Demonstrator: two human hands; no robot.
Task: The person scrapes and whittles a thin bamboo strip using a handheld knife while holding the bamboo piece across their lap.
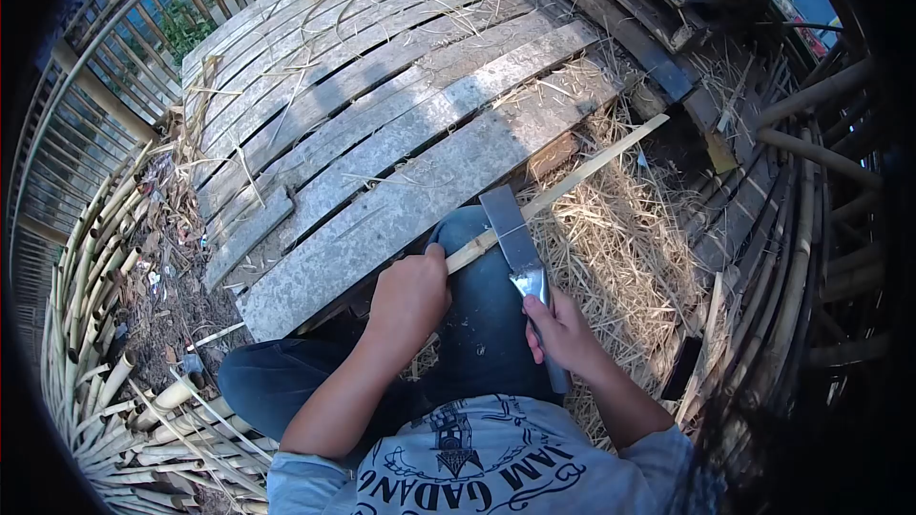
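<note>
Two bare hands are at work over a raised knee (468, 315) in dark trousers: the left hand (412, 294) is closed in a fist around the near end of a pale bamboo strip (603, 159), and the right hand (561, 329) is wrapped around the handle of a broad-bladed knife (515, 246), the thumb lying along it. The strip runs from the left fist across the knee, passes beneath the blade, and slants away up to the right over a heap of shavings (625, 248). The step in hand looks to be shaving or trimming the strip, with the blade laid across it just beyond the knee; whether the edge is biting cannot be told from above. The next move probably calls for a firm left grip, a shallow blade angle and an even stroke clear of the leg and fingers. Ahead lies a slatted wooden platform (382, 170) strewn with loose fibres, a short loose board (250, 236) on its left part. Cut bamboo poles (113, 296) crowd the left side and dark timbers (658, 62) the upper right; the strip's far end reaches near those timbers, so they could limit its swing, while the knee directly below leaves little room for a slip
</note>
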